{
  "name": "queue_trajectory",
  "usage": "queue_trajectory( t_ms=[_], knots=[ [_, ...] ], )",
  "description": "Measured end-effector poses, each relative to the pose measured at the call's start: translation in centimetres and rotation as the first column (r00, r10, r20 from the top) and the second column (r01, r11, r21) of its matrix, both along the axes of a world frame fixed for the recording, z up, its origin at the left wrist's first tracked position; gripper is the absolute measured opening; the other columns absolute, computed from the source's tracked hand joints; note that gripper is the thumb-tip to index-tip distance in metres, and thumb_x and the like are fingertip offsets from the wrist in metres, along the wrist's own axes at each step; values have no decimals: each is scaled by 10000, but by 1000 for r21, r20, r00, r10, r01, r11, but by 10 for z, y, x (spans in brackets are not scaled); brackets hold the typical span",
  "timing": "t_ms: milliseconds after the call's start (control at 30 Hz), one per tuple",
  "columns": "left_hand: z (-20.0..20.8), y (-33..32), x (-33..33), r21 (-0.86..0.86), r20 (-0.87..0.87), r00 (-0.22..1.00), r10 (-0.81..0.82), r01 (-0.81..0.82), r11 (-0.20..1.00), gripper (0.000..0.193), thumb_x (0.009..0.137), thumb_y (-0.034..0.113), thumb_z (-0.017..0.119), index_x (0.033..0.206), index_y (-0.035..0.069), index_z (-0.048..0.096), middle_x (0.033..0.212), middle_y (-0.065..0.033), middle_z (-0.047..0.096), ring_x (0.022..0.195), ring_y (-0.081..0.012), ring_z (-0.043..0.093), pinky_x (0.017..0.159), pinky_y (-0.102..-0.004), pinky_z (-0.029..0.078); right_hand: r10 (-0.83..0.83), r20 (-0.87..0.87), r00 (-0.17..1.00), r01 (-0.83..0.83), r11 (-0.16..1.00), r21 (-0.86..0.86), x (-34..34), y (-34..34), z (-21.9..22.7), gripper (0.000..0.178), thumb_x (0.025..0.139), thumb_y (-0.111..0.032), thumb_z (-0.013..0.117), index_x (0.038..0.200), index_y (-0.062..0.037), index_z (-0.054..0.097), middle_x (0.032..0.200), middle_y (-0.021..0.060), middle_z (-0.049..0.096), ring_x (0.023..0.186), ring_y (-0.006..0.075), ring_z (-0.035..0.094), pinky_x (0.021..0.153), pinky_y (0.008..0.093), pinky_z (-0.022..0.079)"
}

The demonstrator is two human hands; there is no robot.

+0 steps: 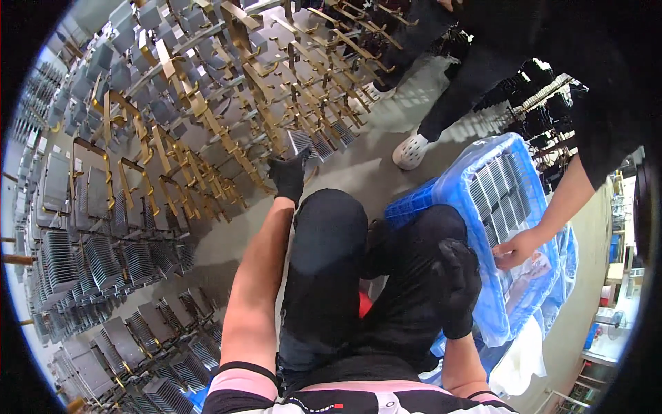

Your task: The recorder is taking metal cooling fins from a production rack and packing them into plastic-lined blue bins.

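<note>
- Finned grey metal part (300,142), small and block-shaped with thin parallel fins: located at the lower end of the hooked racks, left of the upper middle, directly at the left hand's fingertips.
- Left hand (288,178), in a dark glove: arm stretched forward, fingers up against the finned part; whether they grip it or merely touch it cannot be told.
- Right hand (458,290), in a dark glove: rests on the right knee of the black trousers (324,255); dark on dark, so the set of its fingers cannot be told.
- Gold-coloured metal racks with upturned hooks (207,114): several, standing ahead and to the left, above the grey floor (376,176).
- Grey finned metal panels (61,262): many, in rows on the racking at far left.
- Blue plastic crate lined with clear film (485,293): just right of the right knee, tilted in view.
- Dark-and-silver finned pieces (500,193): packed in rows inside the crate.
- Co-worker's bare hand (514,252): reaches in from the right, at the film and the crate's contents; its grip is unclear.
- White perforated clog (411,152): on the co-worker's foot, beyond the crate.
</note>
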State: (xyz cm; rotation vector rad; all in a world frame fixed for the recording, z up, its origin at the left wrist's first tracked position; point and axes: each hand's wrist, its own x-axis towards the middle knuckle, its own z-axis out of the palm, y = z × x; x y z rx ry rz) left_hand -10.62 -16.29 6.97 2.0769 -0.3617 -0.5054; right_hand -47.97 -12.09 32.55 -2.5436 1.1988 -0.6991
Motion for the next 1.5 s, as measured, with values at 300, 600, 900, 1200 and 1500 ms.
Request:
queue_trajectory(
  t_ms=[300,600,900,1200,1500],
  knots=[
    [112,82,-42,-491,-334,847,-413,218,844,324,915,178,605,1191,14,651,1072,-82,660,954,-159,613,805,-343,499,102,184,978,-128,983,134,8,1,30,417,862,-185,660,1229,-7,573,1161,200,629,1087,378,591,969,458,446],
    [249,116,-186,-730,256,909,-329,405,550,576,786,283,788,1181,4,475,1218,-151,515,1167,-254,486,974,-466,417,80,496,865,-270,907,324,33,5,68,736,817,-321,743,1342,67,402,1141,281,587,1040,390,597,922,432,469],
    [252,108,-192,-223,507,514,-692,853,471,494,757,227,803,1125,45,529,1087,-151,565,1112,-297,504,950,-446,410,-268,331,905,210,957,200,-195,-96,61,746,757,-264,812,1362,-43,437,1254,193,535,1116,269,579,932,361,483],
    [227,88,-103,-88,470,686,-555,662,744,255,896,184,680,1050,11,575,949,-95,596,909,-224,557,863,-352,452,-384,-381,841,436,898,57,-320,-199,-14,687,733,-179,709,1362,-72,455,1210,249,554,1109,403,539,968,446,455],
    [43,118,63,443,608,331,-721,613,655,231,902,223,583,994,14,619,947,-111,625,866,-222,552,810,-348,452,-400,-457,795,283,909,-305,-332,-248,-84,617,777,-240,705,1364,-177,528,1277,217,572,1206,396,510,1012,479,420]
  ],
)
